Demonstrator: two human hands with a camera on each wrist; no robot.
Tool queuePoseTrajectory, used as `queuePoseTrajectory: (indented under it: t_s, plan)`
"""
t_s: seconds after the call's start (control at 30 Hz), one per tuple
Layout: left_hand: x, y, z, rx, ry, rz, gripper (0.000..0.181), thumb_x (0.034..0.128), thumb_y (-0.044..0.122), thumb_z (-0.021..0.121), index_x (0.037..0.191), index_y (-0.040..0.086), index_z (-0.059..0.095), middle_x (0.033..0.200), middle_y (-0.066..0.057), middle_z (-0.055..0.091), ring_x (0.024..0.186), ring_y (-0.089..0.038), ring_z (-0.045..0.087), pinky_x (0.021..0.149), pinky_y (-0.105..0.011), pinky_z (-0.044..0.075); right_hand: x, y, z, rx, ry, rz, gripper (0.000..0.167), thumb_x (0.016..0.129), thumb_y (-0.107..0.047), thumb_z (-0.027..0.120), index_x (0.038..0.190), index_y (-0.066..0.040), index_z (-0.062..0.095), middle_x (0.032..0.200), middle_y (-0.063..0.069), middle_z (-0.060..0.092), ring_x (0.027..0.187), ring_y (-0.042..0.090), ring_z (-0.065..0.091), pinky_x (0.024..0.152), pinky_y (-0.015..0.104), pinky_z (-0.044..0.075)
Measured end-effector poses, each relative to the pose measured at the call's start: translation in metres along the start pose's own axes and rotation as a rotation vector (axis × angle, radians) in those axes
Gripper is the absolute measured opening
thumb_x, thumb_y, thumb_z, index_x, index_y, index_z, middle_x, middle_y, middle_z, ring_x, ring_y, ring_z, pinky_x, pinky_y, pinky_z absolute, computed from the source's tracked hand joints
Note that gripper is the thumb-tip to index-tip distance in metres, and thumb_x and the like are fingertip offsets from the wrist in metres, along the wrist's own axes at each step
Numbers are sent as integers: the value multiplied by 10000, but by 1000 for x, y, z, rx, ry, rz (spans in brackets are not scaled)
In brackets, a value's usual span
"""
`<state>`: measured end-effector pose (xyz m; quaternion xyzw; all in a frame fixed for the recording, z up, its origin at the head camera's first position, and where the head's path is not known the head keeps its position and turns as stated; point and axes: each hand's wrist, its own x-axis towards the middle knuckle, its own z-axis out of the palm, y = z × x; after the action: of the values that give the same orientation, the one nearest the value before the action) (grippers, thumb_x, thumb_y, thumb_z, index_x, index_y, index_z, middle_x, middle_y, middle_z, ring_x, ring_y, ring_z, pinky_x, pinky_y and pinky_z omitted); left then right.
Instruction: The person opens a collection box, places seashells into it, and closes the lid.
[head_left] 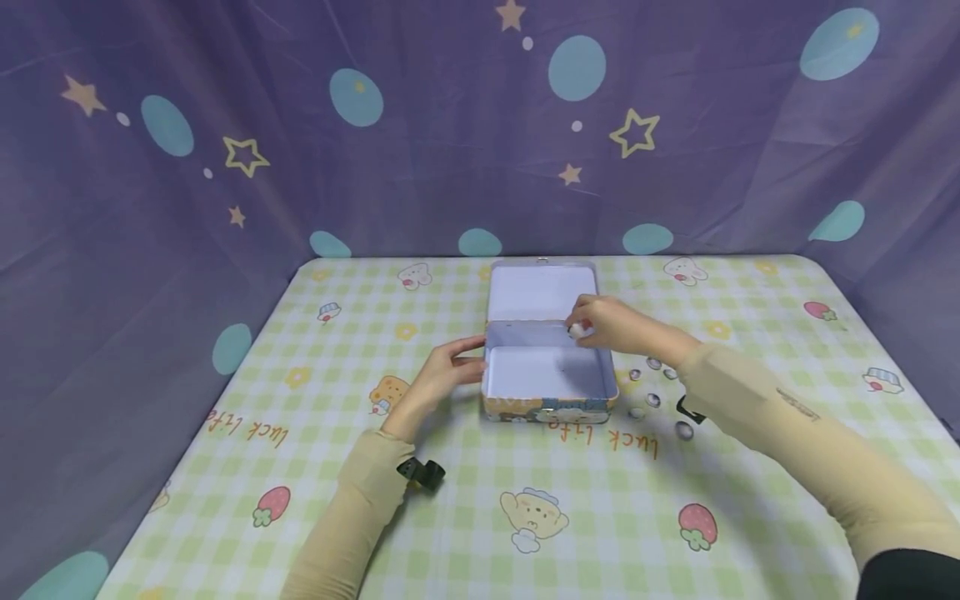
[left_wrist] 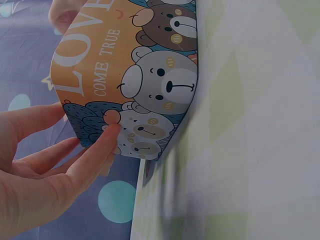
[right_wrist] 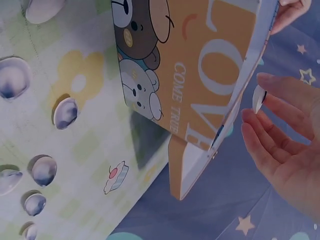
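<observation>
A rectangular tin box (head_left: 550, 408) with printed bears stands on the table, its hinged lid (head_left: 542, 289) raised at the back. The inside floor looks bare from the head view. Over the box's right rear edge, my right hand (head_left: 613, 323) pinches a small seashell (right_wrist: 258, 98) between thumb and fingers. My left hand (head_left: 442, 375) rests its fairly straight fingertips against the box's left side, steadying contact shown closely in the left wrist view on the bear-printed wall (left_wrist: 165, 82). Several loose seashells (right_wrist: 44, 170) lie on the cloth right of the box.
A green-and-white checked tablecloth (head_left: 420, 533) with cartoon prints covers the table. Behind it and at the sides hangs a purple curtain (head_left: 450, 150) with stars and teal spots. Both forearms wear beige sleeves and dark wrist-mounted devices.
</observation>
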<state>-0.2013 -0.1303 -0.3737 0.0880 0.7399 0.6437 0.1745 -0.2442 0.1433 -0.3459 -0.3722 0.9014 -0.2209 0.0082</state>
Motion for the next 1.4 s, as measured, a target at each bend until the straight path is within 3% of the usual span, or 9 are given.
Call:
queuePoseTrajectory:
  t_s: [0.3, 0.6, 0.8, 1.1, 1.4]
  plan:
    - [12, -19, -4, -5, 9, 7, 514, 836, -50, 534, 1316, -49, 351, 1324, -271, 361, 1085, -420, 476, 828, -298, 518, 9, -5, 6, 13, -112, 20, 256, 720, -31, 692, 966, 23, 643, 862, 84, 565, 757, 217, 558, 621, 279, 503]
    - [9, -12, -2, -16, 0, 12, 515, 830, -52, 541, 1309, -69, 350, 1302, -296, 371, 1081, -431, 472, 830, -305, 517, 18, -4, 20, -24, -186, -11, 263, 679, -6, 697, 934, 33, 646, 845, 81, 585, 748, 205, 577, 655, 249, 519]
    - [2, -1, 1, -5, -1, 2, 518, 827, -68, 530, 1306, -92, 334, 1306, -294, 365, 1094, -443, 454, 830, -307, 517, 19, -3, 25, -23, -184, -30, 265, 664, 4, 691, 923, 36, 646, 843, 87, 593, 723, 191, 575, 643, 238, 521]
    - [12, -19, -3, -3, 21, 14, 518, 821, -38, 559, 1305, -44, 374, 1312, -268, 379, 1081, -403, 489, 822, -297, 521, 18, -2, 28, -1, -203, 18, 293, 683, -22, 708, 961, 26, 628, 918, 114, 591, 772, 213, 583, 676, 257, 527]
    - [11, -20, -3, -1, 23, 22, 507, 830, -22, 551, 1302, -56, 370, 1326, -253, 371, 1091, -401, 481, 819, -302, 523, 9, -4, 20, 42, -137, 13, 303, 708, -31, 699, 997, 26, 627, 936, 135, 593, 824, 270, 583, 678, 291, 529]
